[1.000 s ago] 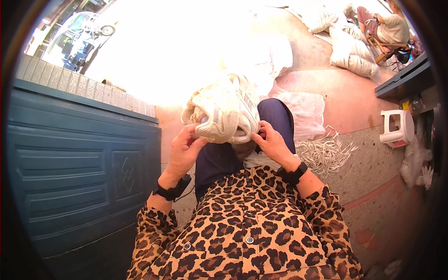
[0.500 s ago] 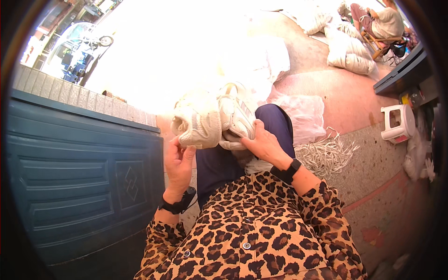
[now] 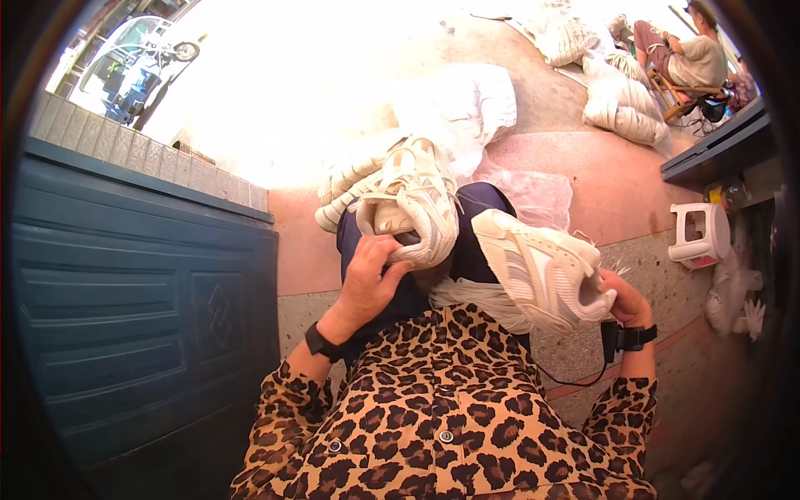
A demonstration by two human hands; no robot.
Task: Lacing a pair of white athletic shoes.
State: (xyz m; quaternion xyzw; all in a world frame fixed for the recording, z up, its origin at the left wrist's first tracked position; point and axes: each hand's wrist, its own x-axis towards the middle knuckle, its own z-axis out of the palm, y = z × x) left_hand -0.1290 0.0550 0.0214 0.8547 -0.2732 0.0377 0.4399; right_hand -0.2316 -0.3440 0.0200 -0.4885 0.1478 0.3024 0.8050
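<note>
A cream-and-white sneaker [image 3: 429, 221] lies over my knees, toe pointing away, its top lacing visible. My left hand [image 3: 371, 279] grips the rim of its heel opening, thumb and fingers closed there. Off to the right, a second matching sneaker [image 3: 542, 271] is held in the air, tilted, with its side showing and its toe toward the far left. My right hand [image 3: 629, 302] is closed round the heel of that one; the shoe hides part of the fingers. White laces [image 3: 483, 297] rest on my lap between the two shoes.
A blue panelled door [image 3: 142, 308] stands close on my left. Ahead lie white sacks [image 3: 625, 104] and clear plastic sheeting [image 3: 529, 196]. A white stool [image 3: 698, 235] is at the right. Another person [image 3: 687, 54] sits at the far right; a motor vehicle [image 3: 137, 75] is outside, far left.
The two sneakers, side by side before, are now apart. My right hand has swung right and nearer with one; my left hand has moved right, and the sneaker it holds now shows its lacing.
</note>
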